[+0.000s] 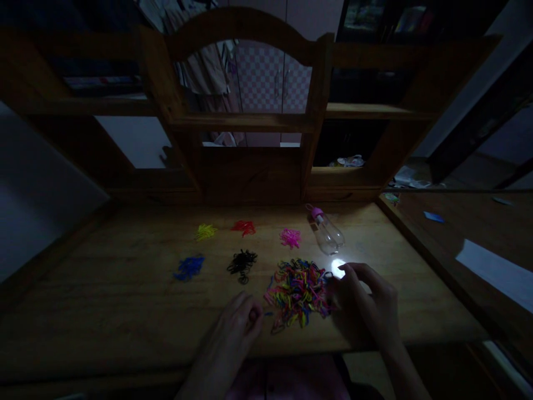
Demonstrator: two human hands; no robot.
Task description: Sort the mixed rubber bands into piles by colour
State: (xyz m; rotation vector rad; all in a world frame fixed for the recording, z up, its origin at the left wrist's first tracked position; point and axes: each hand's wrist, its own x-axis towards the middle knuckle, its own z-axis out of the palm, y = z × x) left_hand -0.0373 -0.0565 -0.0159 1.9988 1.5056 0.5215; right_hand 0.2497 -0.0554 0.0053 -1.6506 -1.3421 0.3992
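A mixed pile of coloured rubber bands (300, 291) lies near the front of the wooden table. My left hand (237, 325) is closed just left of it, fingers curled, with a blue rubber band (268, 314) showing at the fingertips. At the pile's right edge, my right hand (372, 297) has thumb and forefinger pinched together; what they hold, if anything, I cannot make out. Separate small heaps lie farther back: blue bands (189, 268), black bands (242, 263), yellow bands (205, 231), red bands (244, 226) and pink bands (290, 238).
A clear bottle (328, 233) with a pink cap lies on its side behind my right hand. The wooden shelf unit (250, 172) closes off the table's back. A second surface to the right holds a white sheet (497, 272) and a blue card (433, 216). The light is dim.
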